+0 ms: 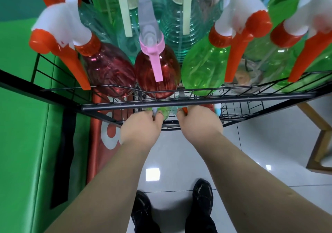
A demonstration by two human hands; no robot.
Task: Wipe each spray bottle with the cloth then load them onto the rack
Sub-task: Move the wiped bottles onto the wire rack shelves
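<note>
- Here, the black wire rack [197, 100] fills the upper half of the frame. Its front rail runs across the middle and hides most of the shelf below it.
- Upper shelf, front row, left to right: a red bottle [111, 70] with an orange trigger, a smaller red bottle [143, 74] with a pink trigger, and a green bottle [201, 70] with an orange trigger. A second green bottle [280, 65] is cut off at the right edge.
- The rear rows are clear and teal bottles. They are blurred, and their tops are cut off at the upper edge.
- The left hand [142, 126] reaches under the rail at centre frame. Its fingers are curled round a pale green lower bottle [165, 112], of which only a small part shows.
- The right hand [200, 123] reaches in just beside it. Its fingertips are tucked under the rail next to an orange part [185, 109]. Whether this hand is clamped on anything cannot be told.
- It cannot be told whether the orange part belongs to the lower bottle.
- Bottom centre: black shoes [203, 193] on a glossy tiled floor [251, 151].
- Left edge: a green panel [21, 124].
- Right edge: a wooden frame [321, 142], partly cut off.
</note>
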